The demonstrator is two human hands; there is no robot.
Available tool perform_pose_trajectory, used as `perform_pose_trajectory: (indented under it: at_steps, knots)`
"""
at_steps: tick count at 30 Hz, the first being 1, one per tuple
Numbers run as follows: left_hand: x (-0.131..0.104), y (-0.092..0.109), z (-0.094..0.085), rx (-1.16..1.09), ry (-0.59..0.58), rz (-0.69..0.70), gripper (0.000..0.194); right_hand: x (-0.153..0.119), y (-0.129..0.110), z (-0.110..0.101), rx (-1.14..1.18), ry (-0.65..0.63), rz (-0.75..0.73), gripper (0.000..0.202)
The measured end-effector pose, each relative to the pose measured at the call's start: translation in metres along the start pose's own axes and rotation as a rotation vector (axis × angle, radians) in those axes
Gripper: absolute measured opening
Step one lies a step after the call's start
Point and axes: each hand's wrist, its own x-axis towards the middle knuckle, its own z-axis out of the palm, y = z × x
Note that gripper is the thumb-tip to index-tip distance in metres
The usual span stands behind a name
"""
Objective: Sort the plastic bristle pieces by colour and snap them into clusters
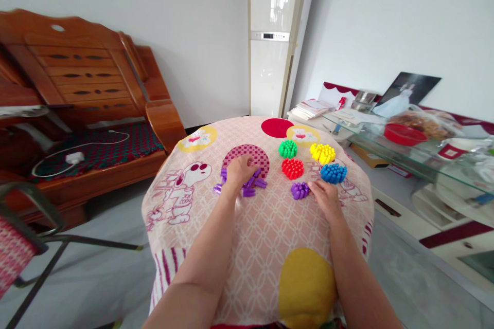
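Several loose purple pieces [249, 192] lie around and under my left hand [240, 170], whose fingers are bent down among them; what they hold, if anything, is hidden. My right hand [324, 196] is at the right side of a purple cluster of upright pieces [299, 190], its fingertips pressed together at the edge. Beyond that cluster stand a red cluster [292, 168] and a green cluster [287, 149]. A yellow cluster [322, 153] and a blue cluster [334, 173] stand farther right.
A patterned cloth covers the round table [254, 247]. On the left is a wooden bench [88, 77] with a white cable. To the right, a glass-topped cabinet [443, 159] bears a red bowl [404, 134], papers and a photo.
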Motion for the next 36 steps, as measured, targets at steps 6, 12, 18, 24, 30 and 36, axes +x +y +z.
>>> perform_pose_trajectory:
  at_steps: [6, 12, 18, 24, 30, 36]
  knots:
    - [-0.004, 0.014, 0.021, 0.063, -0.027, 0.121, 0.023, 0.001, 0.004, 0.001, -0.032, -0.004, -0.021, 0.039]
    - [-0.011, 0.045, 0.027, -0.353, -0.098, 0.380, 0.026, 0.001, 0.000, 0.001, -0.042, -0.007, -0.028, 0.039]
    - [-0.020, 0.067, 0.051, -0.370, -0.185, 0.587, 0.032, 0.000, -0.002, 0.002, -0.046, 0.005, -0.058, 0.039]
    - [-0.020, 0.065, 0.067, -0.368, -0.236, 0.630, 0.041, 0.001, -0.005, 0.002, -0.050, 0.017, -0.054, 0.040]
    - [-0.023, 0.069, 0.075, -0.401, -0.251, 0.616, 0.049, 0.002, -0.004, 0.002, -0.074, 0.023, -0.071, 0.043]
    - [-0.023, 0.070, 0.078, -0.464, -0.263, 0.633, 0.050, 0.002, -0.001, 0.002, -0.083, 0.029, -0.077, 0.043]
